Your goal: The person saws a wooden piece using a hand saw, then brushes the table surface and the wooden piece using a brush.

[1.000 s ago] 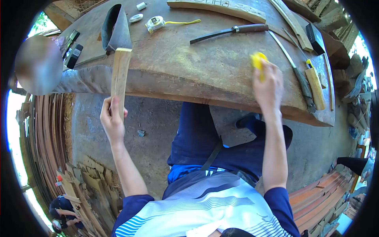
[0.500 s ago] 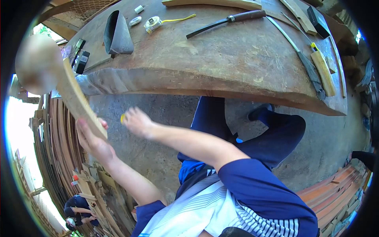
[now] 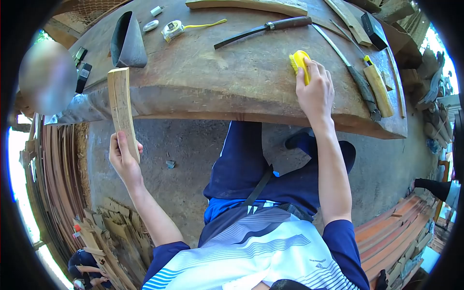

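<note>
My left hand point(image 3: 126, 158) is closed around the lower end of a short, slightly curved wooden piece point(image 3: 121, 104), which stands nearly upright in front of the bench edge. Over the right half of the wooden workbench point(image 3: 193, 67), my right hand point(image 3: 316, 87) grips a yellow scrub brush point(image 3: 300, 66), bristles facing left. Behind the brush lies a chisel-like tool point(image 3: 263, 32) with a dark blade and wooden handle. To the right of that hand rest a long blade with a dark wrapped handle point(image 3: 362, 92) and a wooden-handled tool point(image 3: 379, 92).
A tape measure point(image 3: 172, 30) with a yellow strap and a hollow dark metal piece point(image 3: 128, 43) are at the bench's left. A black box point(image 3: 374, 31) sits far right. Planks point(image 3: 63, 164) stand at left; reddish boards point(image 3: 391, 232) lie lower right. Another person point(image 3: 87, 268) is at lower left.
My right hand has swung from the left, near the wooden piece, to above the bench on the right with the brush. The wooden piece has turned more upright in my left hand.
</note>
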### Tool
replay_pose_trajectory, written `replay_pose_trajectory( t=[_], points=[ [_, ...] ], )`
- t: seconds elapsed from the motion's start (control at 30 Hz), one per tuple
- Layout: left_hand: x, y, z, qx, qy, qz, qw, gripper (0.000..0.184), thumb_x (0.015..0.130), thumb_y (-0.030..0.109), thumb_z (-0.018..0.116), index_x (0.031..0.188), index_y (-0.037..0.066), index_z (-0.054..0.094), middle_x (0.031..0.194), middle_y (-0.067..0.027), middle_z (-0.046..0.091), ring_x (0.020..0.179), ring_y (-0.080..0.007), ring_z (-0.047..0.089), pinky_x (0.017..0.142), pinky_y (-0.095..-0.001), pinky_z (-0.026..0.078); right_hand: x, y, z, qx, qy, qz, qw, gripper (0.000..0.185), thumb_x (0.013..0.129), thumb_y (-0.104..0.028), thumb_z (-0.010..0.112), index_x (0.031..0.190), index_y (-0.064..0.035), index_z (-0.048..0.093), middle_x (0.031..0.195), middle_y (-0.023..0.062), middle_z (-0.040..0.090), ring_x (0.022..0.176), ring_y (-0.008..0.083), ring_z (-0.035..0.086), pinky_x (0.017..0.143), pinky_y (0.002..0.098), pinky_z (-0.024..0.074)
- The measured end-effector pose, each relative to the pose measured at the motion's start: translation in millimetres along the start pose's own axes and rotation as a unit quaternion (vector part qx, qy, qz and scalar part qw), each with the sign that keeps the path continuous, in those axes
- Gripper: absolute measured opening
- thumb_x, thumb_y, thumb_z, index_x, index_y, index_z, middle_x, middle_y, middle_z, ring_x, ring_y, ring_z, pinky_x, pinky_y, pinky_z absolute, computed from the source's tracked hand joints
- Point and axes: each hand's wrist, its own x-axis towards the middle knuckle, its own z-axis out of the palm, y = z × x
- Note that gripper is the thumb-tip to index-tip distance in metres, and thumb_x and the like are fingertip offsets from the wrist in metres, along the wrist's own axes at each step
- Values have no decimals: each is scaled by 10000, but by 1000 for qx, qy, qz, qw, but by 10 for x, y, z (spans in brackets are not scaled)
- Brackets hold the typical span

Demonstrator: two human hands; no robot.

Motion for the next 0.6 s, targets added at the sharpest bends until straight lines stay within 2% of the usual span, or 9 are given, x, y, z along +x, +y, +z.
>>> replay_pose_trajectory(
  t=[0.07, 0.3, 0.4, 0.43, 0.47, 0.5, 0.53, 0.57, 0.6],
  points=[
    [85, 28, 75, 0, 2, 8, 1000, 407, 1193, 432, 570, 1008, 79, 650, 777, -21, 635, 688, -89, 613, 648, -254, 469, 106, -75, 160, -11, -1, -19, 1000, 351, 1054, -202, 655, 1341, -20, 740, 1284, 192, 748, 1177, 335, 707, 1004, 467, 560],
    [45, 164, -148, 8, 52, 19, 998, 439, 1187, 470, 564, 1084, 57, 669, 830, -28, 638, 710, -97, 618, 650, -263, 472, 316, -2001, 923, 9, -103, -159, 982, 354, 995, -85, 680, 1313, 67, 714, 1241, 226, 731, 1121, 300, 689, 935, 434, 571],
    [-32, 274, -306, 9, 107, 24, 994, 500, 1182, 497, 560, 1213, 10, 668, 889, -51, 637, 757, -119, 623, 662, -276, 468, 273, -2732, 1112, 5, -119, -226, 967, 312, 1000, -176, 683, 1242, 5, 761, 1203, 194, 751, 1106, 293, 695, 899, 435, 547],
    [-62, 327, -307, 1, 124, 26, 992, 511, 1181, 499, 560, 1239, 3, 666, 901, -55, 636, 768, -124, 624, 665, -280, 467, 149, -2969, 1056, 49, -135, -254, 957, 232, 949, -134, 663, 1130, -43, 775, 1065, 128, 748, 1025, 271, 699, 876, 447, 550],
    [-98, 448, -291, 11, 142, 28, 989, 535, 1180, 504, 558, 1296, -9, 657, 911, -59, 629, 791, -132, 622, 682, -298, 473, -89, -3209, 1038, 101, -200, -315, 922, 203, 915, -184, 703, 1060, -77, 796, 1059, 116, 758, 1020, 293, 711, 891, 453, 549],
    [-117, 507, -331, 20, 148, 36, 988, 541, 1174, 521, 557, 1269, -3, 651, 886, -54, 626, 777, -132, 622, 684, -296, 477, -441, -3373, 1069, 195, -298, -388, 850, 175, 907, -210, 719, 1008, -99, 809, 1070, 112, 764, 1039, 297, 717, 907, 456, 546],
    [-108, 533, -413, 27, 153, 44, 987, 547, 1168, 538, 555, 1241, 4, 645, 861, -49, 623, 763, -132, 622, 686, -295, 480, -886, -3503, 1062, 189, -310, -447, 817, 143, 907, -208, 722, 962, -118, 818, 1115, 121, 769, 1046, 298, 723, 924, 456, 547],
    [-89, 563, -477, 33, 154, 52, 986, 555, 1162, 555, 554, 1214, 10, 639, 836, -44, 621, 749, -132, 622, 688, -293, 484, -1142, -3461, 917, 211, -337, -481, 781, 167, 908, -213, 729, 1020, -116, 805, 1155, 135, 766, 1065, 297, 716, 932, 442, 547],
    [-103, 607, -492, 56, 152, 65, 985, 565, 1159, 572, 550, 1210, 17, 648, 828, -42, 622, 741, -137, 616, 697, -297, 484, -1417, -3383, 879, 271, -323, -447, 789, 197, 905, -207, 731, 1063, -108, 794, 1169, 143, 764, 1096, 308, 711, 943, 448, 550]
  ],
)
